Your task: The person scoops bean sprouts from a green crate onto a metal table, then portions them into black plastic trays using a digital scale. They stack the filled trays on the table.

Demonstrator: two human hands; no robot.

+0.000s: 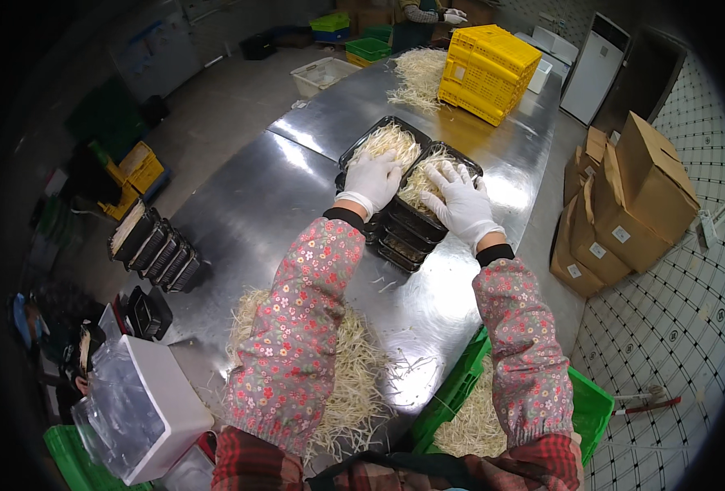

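Two stacks of black plastic trays stand side by side on the steel table, their top trays heaped with bean sprouts. My left hand [371, 179], in a white glove, lies flat on the sprouts [393, 142] in the left top tray [416, 127]. On the sprouts [419, 184] of the right top tray [469, 161], my gloved right hand [463, 199] rests with spread fingers. Neither hand appears to grip anything, though the left fingertips are partly hidden. A loose pile of bean sprouts [356, 380] lies on the table beneath my left forearm.
A green crate [454, 393] of sprouts stands near my right elbow. More filled trays [160, 251] are stacked at the table's left edge, above a white foam box [166, 393]. Across the steel table [233, 202] are a yellow crate [491, 73], another sprout pile [417, 77] and a person [420, 21].
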